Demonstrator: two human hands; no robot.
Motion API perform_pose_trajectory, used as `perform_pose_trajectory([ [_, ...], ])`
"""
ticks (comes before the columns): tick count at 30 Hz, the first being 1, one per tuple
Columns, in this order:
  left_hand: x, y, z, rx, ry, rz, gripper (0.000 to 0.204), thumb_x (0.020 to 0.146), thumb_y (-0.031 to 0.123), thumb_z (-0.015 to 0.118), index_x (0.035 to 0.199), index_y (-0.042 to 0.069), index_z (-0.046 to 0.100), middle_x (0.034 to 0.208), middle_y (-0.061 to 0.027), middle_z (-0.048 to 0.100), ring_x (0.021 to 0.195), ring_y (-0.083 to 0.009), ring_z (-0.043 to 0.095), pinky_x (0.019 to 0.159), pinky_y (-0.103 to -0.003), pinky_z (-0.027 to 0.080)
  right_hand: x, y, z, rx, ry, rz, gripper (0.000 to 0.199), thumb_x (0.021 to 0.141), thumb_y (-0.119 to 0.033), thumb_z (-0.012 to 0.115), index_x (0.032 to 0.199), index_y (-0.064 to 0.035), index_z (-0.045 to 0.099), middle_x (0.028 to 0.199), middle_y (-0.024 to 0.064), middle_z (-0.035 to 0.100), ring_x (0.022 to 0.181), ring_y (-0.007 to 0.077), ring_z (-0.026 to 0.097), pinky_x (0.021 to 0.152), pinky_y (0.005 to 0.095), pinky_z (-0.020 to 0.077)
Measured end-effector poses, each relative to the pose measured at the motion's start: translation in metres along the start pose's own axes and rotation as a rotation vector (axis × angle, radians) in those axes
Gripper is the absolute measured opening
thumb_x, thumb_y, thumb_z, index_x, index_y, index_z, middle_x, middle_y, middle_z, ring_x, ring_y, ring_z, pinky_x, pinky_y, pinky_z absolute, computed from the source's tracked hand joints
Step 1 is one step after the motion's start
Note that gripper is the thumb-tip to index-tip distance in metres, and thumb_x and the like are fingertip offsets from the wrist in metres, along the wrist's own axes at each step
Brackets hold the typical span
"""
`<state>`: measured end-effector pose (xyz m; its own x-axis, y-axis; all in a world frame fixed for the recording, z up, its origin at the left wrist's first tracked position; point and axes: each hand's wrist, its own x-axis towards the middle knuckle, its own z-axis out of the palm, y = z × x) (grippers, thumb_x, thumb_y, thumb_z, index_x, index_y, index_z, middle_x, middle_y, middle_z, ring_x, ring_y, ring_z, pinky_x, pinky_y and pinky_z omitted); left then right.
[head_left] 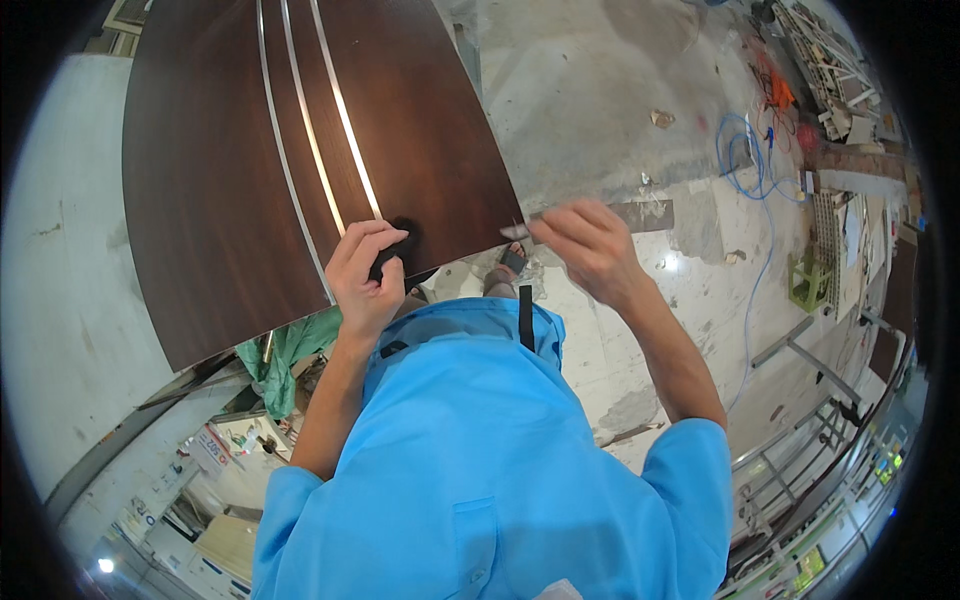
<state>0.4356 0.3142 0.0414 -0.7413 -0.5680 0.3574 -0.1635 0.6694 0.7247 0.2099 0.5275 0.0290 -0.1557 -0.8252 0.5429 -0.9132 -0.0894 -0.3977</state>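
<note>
A dark brown wooden panel (pixel 215 170) with three shiny metal strips (pixel 308 130) lies in front of me. Over its near edge, beside the end of the rightmost strip, my left hand (pixel 366 272) is closed round a soft-looking black wad (pixel 404 240); its exact kind does not show. My right hand (pixel 590 252) is off the panel's near right corner, fingers pinched together. From them a small, pale, thin piece (pixel 515 231) points toward that corner; motion blurs it, so I cannot tell what it is or whether it touches the panel.
Green sheeting (pixel 285 360) hangs below the panel's near edge. A pale board (pixel 70 230) lies along the left. On the floor at right are a coiled blue hose (pixel 735 160), a green crate (pixel 808 282) and metal frames (pixel 785 345). My sandalled foot (pixel 513 258) is near the panel's corner.
</note>
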Motion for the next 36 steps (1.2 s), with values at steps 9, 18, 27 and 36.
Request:
perform_pose_trajectory([
  [9, 0.000, 0.001, 0.003, 0.011, 0.054, -0.001, 0.028, 0.070, -0.007, 0.062, 0.095, 0.001, 0.073, 0.095, -0.0132, 0.069, 0.082, -0.0268, 0.069, 0.074, -0.033, 0.055, 0.012, 0.008, -0.004, 0.017, -0.056, 0.043, 0.029, 0.068, 0.002, 0.071, 0.096, -0.0024, 0.073, 0.096, 0.0067, 0.069, 0.091, 0.0254, 0.066, 0.076, 0.0385, 0.0547],
  [18, -0.003, 0.003, 0.003, 0.032, 0.058, -0.058, 0.029, 0.073, -0.006, 0.058, 0.096, 0.000, 0.074, 0.096, -0.0150, 0.069, 0.085, -0.0266, 0.070, 0.079, -0.032, 0.055, 0.005, 0.007, -0.001, 0.032, -0.068, 0.069, 0.027, 0.070, 0.000, 0.071, 0.097, -0.0009, 0.074, 0.098, 0.0086, 0.069, 0.093, 0.0259, 0.067, 0.077, 0.0385, 0.0544],
  [27, -0.002, 0.001, 0.005, 0.045, 0.098, -0.023, 0.028, 0.070, -0.007, 0.063, 0.094, 0.002, 0.073, 0.093, -0.0136, 0.069, 0.080, -0.0276, 0.069, 0.072, -0.033, 0.055, 0.009, 0.000, -0.002, 0.076, -0.062, 0.013, 0.028, 0.074, -0.003, 0.073, 0.101, -0.0019, 0.074, 0.100, 0.0083, 0.070, 0.093, 0.0267, 0.066, 0.077, 0.0389, 0.0532],
  [36, -0.002, 0.000, 0.007, 0.059, 0.125, 0.025, 0.028, 0.070, -0.006, 0.063, 0.094, 0.002, 0.073, 0.095, -0.0134, 0.069, 0.081, -0.0275, 0.069, 0.073, -0.033, 0.056, 0.000, 0.000, 0.003, 0.167, -0.058, -0.053, 0.029, 0.073, 0.003, 0.072, 0.101, -0.0004, 0.074, 0.097, 0.0086, 0.070, 0.090, 0.0271, 0.066, 0.074, 0.0395, 0.0533],
])
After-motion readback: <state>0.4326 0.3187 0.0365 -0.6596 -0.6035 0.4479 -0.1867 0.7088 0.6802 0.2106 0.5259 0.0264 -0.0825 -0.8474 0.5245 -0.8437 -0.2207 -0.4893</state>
